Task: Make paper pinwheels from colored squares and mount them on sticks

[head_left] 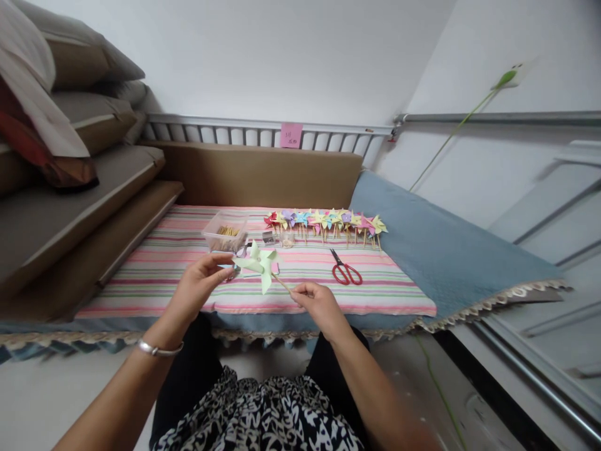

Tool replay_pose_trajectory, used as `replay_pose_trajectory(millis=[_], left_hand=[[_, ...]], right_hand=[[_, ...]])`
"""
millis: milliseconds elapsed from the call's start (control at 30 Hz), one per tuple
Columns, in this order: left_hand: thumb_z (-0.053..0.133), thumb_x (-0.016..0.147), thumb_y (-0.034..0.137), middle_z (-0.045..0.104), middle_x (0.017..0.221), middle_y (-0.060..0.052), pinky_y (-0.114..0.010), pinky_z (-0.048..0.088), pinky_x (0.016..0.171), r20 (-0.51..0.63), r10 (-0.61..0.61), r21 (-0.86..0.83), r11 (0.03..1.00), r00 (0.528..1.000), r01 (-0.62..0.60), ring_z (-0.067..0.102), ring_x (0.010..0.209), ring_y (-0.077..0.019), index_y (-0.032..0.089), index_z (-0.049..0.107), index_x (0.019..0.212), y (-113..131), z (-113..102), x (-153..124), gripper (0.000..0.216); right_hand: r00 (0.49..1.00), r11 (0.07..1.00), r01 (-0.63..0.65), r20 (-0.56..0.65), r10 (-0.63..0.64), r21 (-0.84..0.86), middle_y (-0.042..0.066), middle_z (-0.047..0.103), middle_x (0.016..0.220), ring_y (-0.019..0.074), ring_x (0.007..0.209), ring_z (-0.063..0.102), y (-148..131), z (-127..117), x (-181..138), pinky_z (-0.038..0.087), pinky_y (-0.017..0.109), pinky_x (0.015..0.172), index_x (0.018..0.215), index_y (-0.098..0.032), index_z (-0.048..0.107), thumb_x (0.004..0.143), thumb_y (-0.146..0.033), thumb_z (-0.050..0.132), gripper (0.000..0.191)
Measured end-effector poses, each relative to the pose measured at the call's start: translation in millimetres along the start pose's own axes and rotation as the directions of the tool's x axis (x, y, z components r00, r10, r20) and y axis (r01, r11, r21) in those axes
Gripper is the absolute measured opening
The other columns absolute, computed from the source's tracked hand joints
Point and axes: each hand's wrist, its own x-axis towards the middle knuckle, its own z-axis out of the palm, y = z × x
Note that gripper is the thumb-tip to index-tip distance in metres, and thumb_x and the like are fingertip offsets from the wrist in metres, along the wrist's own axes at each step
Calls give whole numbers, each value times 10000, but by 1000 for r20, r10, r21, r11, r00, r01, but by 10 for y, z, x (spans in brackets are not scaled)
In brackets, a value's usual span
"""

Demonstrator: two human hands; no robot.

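A pale green paper pinwheel [261, 262] on a thin wooden stick is held up over the front of the striped cloth. My right hand [319, 305] pinches the lower end of the stick between thumb and fingers. At the pinwheel's left side, my left hand [203, 279] has its thumb and fingers around the tip of one blade. Behind the pinwheel, part of a small pink sheet [275, 269] shows on the cloth. Red-handled scissors [346, 273] lie to the right, their blades pointing away from me.
Several finished pinwheels [323, 219] in mixed colours lie in a row at the back. A clear plastic box [211, 229] with thin sticks stands at the back left, near a small dark case [268, 238]. Stacked cushions [84, 163] rise on the left. The striped cloth [154, 282] covers the surface.
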Motion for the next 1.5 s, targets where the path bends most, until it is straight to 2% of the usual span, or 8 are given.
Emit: replay_pose_trajectory(millis=[133,267,367,433,600,767,1100,1500], left_hand=[[728,689,344,684,1034,-71,-308,452,815,-44,-32,-54,998,999,30,610,936,-193,190,654,994,53,-92,27,349],[718,705,359,649,1136,-92,-353,445,845,101,-120,-50,991,988,125,587,1040,-239,226,610,1121,119,-131,103,450],[709,721,341,653,1110,-92,-386,451,853,295,-219,-62,967,930,247,612,994,-237,250,572,1179,157,-160,166,487],[723,712,296,657,1078,-74,-376,451,861,386,-242,-50,958,890,282,625,951,-216,242,605,1112,176,-165,197,421],[757,653,182,681,866,-16,-285,457,784,531,-245,22,961,811,276,624,798,-140,201,669,894,209,-72,207,257],[773,599,165,673,714,-9,-249,450,668,629,-249,17,952,736,307,594,666,-125,175,689,756,174,46,174,179],[767,603,235,683,671,-66,-287,472,594,617,-288,38,940,732,338,608,585,-170,177,728,700,148,55,141,120],[764,576,166,645,624,-10,-236,449,585,566,-249,76,965,786,251,569,576,-125,191,687,620,72,44,208,92]], right_hand=[[997,1000,6,78,-5,-6,-6,569,634,143,608,501,50,-39,-3,388,272,611,682,-174,618,685,-322,616,148],[987,997,47,158,-38,-55,-2,579,652,143,631,507,31,-107,-12,384,270,628,694,-174,623,701,-291,596,121],[979,988,92,191,-68,-123,-8,563,636,138,613,489,-24,-227,-3,364,262,600,702,-177,627,717,-279,577,114],[975,975,136,197,-101,-177,-4,567,642,141,620,492,-72,-319,8,362,263,601,694,-180,627,723,-273,572,112],[960,943,217,230,-159,-252,32,633,743,175,730,559,-189,-464,33,406,283,689,706,-180,634,732,-266,569,111],[945,927,263,264,-192,-267,33,651,759,182,753,578,-210,-470,58,417,292,720,707,-187,641,743,-246,561,106],[954,932,253,227,-196,-259,22,652,724,184,724,580,-252,-437,78,416,291,689,667,-196,644,724,-233,583,92],[951,911,270,237,-201,-311,23,650,730,180,716,573,-232,-350,133,401,288,674,679,-195,654,732,-225,573,101]])
